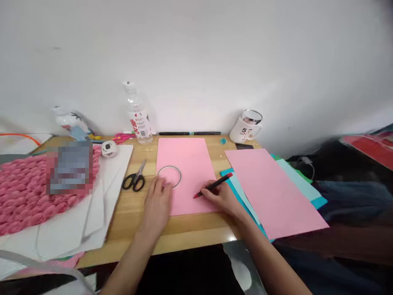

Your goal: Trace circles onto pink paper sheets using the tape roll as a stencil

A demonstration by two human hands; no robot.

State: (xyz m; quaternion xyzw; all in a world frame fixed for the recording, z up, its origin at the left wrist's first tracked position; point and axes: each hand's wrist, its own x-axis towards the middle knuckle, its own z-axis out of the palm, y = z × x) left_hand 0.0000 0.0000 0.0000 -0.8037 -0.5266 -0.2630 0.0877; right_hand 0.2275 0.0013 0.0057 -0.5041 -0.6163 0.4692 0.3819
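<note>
A person's two bare hands are working at a wooden table [190,233] set against a white wall. The left hand [158,197] is lying over the lower left of a pink sheet [190,157], its fingertips resting at the near edge of a thin ring [169,166]. The ring is lying flat on the sheet, just beyond those fingers; whether this hand's grip is pinching the ring or only pressing it down, I cannot tell. The right hand [221,198] is resting at the sheet's lower right, its grip closing firmly around a black pen [220,181] with red ends. The pen is slanting, its point aiming down and left at the paper, to the right of the ring and apart from it; whether the tip is touching is too small to make out.

The left fingers are hiding the ring's near part, and the right hand is covering the sheet's near right corner. Black-handled scissors [138,173] are lying left of the sheet. Farther left, a pixelated patch [71,168] is masking something on a bumpy pink piece [24,192], which the picture's left edge is cutting off.
</note>
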